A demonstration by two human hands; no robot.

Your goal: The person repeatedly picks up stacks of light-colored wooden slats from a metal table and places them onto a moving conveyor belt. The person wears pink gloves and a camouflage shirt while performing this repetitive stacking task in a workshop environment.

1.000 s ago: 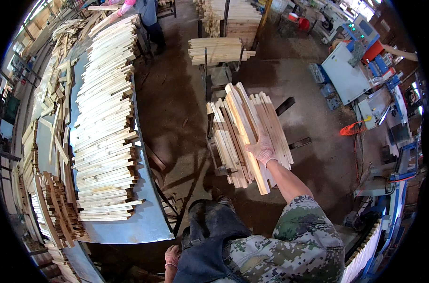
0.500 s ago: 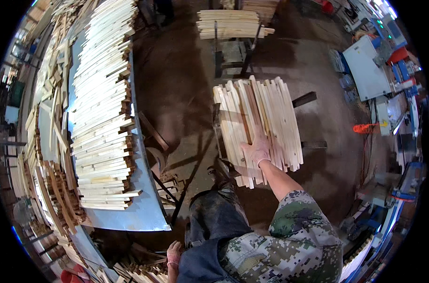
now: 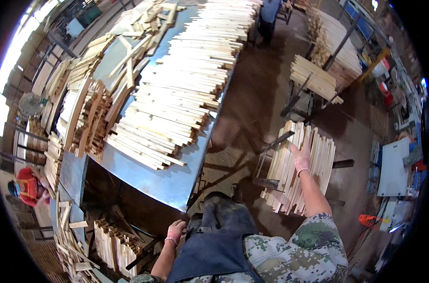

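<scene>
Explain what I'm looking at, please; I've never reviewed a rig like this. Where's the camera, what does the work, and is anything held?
There is no robot here: a person works with their own two hands. The view comes from a fisheye camera worn on the person's head, looking down, so straight edges bend near the rim. Picture left is the person's left.

The right hand lies on a pile of wooden strips on a dark rack; whether it grips any strip is hard to tell. The left hand hangs beside the apron, with nothing visible in it.

On the table, a long row of pale strips lies side by side, with loose pieces to its left.
</scene>
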